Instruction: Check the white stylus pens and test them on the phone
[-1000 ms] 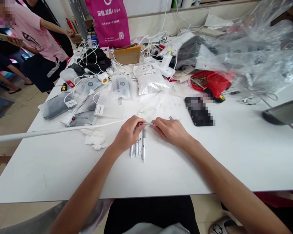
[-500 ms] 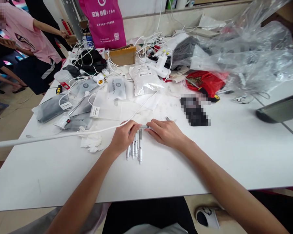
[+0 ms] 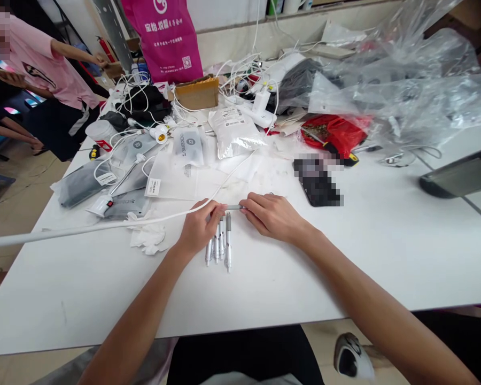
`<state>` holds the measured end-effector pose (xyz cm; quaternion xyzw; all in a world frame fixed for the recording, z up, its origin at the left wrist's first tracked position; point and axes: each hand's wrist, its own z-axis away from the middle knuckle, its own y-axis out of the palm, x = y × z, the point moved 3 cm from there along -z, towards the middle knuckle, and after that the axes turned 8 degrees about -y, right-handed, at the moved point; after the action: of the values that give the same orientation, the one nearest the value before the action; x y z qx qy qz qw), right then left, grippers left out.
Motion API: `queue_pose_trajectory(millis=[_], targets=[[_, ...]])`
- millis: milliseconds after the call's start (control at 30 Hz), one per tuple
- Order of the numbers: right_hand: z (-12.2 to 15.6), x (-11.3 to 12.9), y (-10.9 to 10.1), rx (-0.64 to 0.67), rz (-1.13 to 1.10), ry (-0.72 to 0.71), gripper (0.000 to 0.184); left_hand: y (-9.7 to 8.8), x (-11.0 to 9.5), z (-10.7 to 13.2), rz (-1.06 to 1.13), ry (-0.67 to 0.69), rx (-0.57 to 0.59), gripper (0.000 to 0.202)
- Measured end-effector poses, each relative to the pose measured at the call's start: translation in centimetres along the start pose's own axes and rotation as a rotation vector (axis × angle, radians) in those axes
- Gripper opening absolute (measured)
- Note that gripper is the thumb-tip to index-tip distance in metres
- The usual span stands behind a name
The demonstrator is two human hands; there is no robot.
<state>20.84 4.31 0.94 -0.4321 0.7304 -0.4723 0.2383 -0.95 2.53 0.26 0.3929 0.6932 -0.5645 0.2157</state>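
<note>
Between my two hands a pen with a grey grip lies level above the table. My left hand pinches its left end, and my right hand has its fingers closed around the right end. Just below, several white pens lie side by side on the white table, partly under my left hand. One pen with a grey grip lies a little apart at their right. A white cable runs across in front of my left hand's knuckles.
Crumpled tissue lies left of my left hand. Behind are packaged pouches, a white plastic parcel, tangled cables and a cardboard box. A blurred dark phone-like object, a red bag and clear plastic are rightward. A person is far left.
The gap between my hands is slightly wider, and more of the pen's grey grip shows. The whole view has shifted slightly. The pens on the table lie as before.
</note>
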Motion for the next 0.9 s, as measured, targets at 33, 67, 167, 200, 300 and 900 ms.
queue_pose_trajectory(millis=[33, 67, 167, 200, 300, 900], targets=[[-0.1, 0.0, 0.0, 0.002, 0.006, -0.008, 0.036, -0.1, 0.0, 0.0, 0.007, -0.012, -0.005, 0.04], [-0.1, 0.0, 0.1, 0.005, 0.013, -0.012, 0.035, -0.1, 0.0, 0.0, 0.019, -0.011, -0.011, 0.043], [0.0, -0.2, 0.5, 0.023, 0.039, -0.01, 0.032, -0.1, 0.0, -0.1, 0.059, 0.03, -0.029, 0.031], [0.0, -0.3, 0.6, 0.03, 0.047, -0.008, 0.031, 0.0, 0.1, -0.1, 0.068, 0.046, -0.031, 0.023], [0.3, -0.5, 0.9, 0.044, 0.057, 0.0, 0.028, 0.2, 0.1, 0.0, 0.061, 0.107, -0.023, 0.029], [0.5, -1.6, -0.4, -0.067, 0.084, 0.028, 0.024, -0.5, 0.3, -0.7, 0.058, 0.063, -0.184, 0.019]])
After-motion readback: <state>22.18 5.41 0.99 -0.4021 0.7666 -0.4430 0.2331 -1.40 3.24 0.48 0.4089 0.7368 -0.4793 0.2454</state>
